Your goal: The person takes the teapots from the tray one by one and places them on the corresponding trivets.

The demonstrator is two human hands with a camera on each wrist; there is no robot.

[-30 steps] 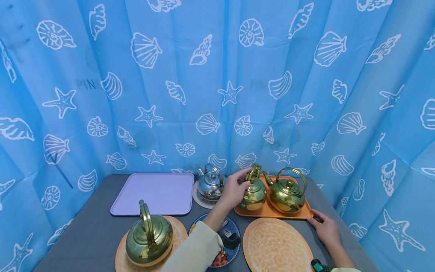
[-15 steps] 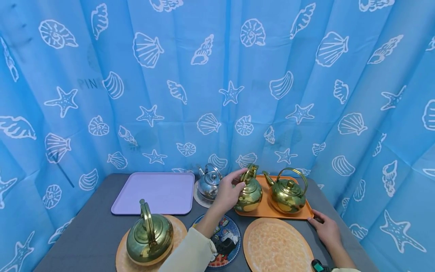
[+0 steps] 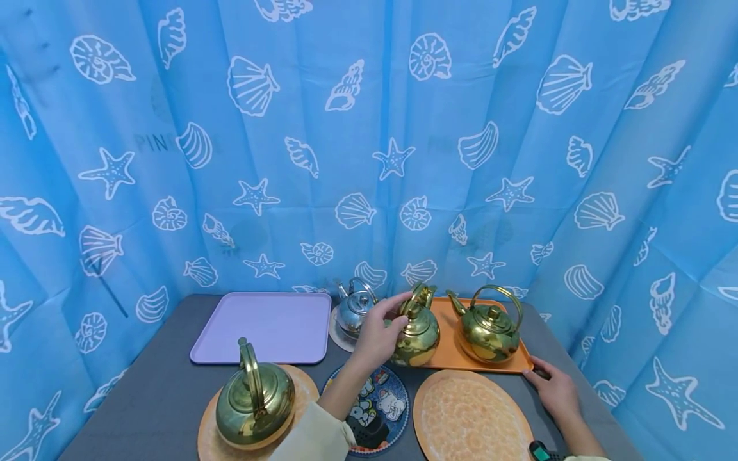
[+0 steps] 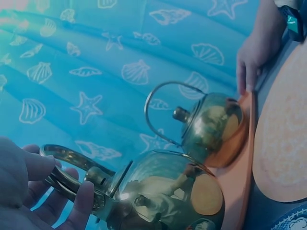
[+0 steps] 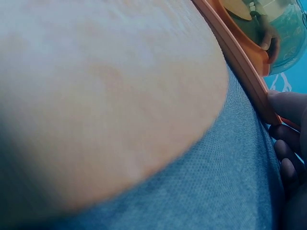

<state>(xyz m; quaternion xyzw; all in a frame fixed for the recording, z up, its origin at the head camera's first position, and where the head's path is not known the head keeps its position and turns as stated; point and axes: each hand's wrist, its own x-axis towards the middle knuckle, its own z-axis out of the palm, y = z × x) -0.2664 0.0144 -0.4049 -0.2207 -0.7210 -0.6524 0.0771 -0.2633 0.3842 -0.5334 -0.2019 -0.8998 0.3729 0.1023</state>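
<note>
Hanging behind the grey worktop (image 3: 144, 390) is a blue curtain (image 3: 369, 128). A purple tray (image 3: 268, 326) lies near the worktop's far left corner, an orange tray (image 3: 448, 346) near its far right. Toward the near edge lie a left mat (image 3: 302, 384), blue plate (image 3: 398, 419) and right mat (image 3: 473, 416). One gold kettle (image 3: 254, 403) stands on the left mat, another (image 3: 489, 333) on the orange tray. The left hand (image 3: 376, 333) grasps a third kettle's (image 3: 418, 342) handle at that tray's left end; base contact is unclear. The right hand (image 3: 555, 389) pinches its near right corner.
</note>
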